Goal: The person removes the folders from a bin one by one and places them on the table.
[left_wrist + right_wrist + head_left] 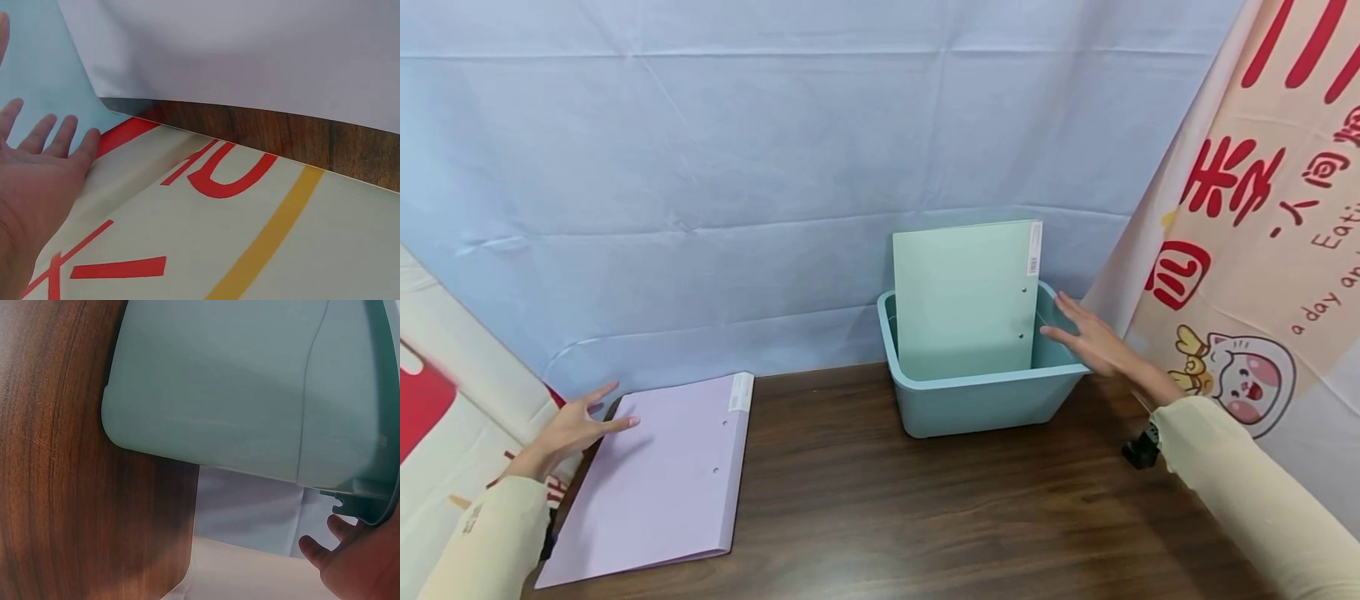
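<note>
A light purple file folder (662,475) lies flat at the left of the table, a white label on its upper right corner. My left hand (568,429) hovers at its far left edge, thumb and fingers spread and holding nothing. The left wrist view has that hand (40,181) palm upward beside the folder's pale underside (262,62). Farther right stands a blue-green plastic bin (981,408) with a mint green folder (962,300) upright in it. Against the bin's right rim is my right hand (1097,343), fingers extended; whether it touches the rim cannot be told.
The brown wood-grain table (850,500) backs onto a pale blue cloth (737,167). Printed cloths hang at both sides, the right one (1210,308) close to the bin. A small black object (1141,450) sits by the right wrist.
</note>
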Tool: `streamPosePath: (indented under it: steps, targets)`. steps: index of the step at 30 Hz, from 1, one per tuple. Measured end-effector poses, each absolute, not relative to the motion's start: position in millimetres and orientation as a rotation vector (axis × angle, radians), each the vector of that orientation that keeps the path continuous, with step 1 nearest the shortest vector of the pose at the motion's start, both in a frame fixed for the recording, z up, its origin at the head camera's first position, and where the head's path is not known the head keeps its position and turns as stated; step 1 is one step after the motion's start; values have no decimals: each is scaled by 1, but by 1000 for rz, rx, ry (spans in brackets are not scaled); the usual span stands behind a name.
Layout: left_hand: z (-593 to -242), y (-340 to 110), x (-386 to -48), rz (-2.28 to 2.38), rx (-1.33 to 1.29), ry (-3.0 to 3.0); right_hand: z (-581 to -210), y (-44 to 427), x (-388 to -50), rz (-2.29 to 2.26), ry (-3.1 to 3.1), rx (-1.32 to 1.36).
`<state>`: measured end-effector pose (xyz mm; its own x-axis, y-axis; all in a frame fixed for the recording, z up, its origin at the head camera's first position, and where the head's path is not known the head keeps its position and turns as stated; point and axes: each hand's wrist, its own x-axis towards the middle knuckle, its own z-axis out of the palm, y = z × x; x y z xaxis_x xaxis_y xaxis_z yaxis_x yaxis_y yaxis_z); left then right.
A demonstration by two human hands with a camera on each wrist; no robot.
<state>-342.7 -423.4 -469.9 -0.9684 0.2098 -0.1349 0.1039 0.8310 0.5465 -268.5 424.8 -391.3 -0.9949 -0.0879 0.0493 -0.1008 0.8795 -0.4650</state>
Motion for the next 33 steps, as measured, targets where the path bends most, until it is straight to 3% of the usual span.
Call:
streamPosePath:
  steps: [33]
  targets:
    - [-418, -346, -345, 956, 484, 2820, -387, 424, -269, 689, -3048, 185]
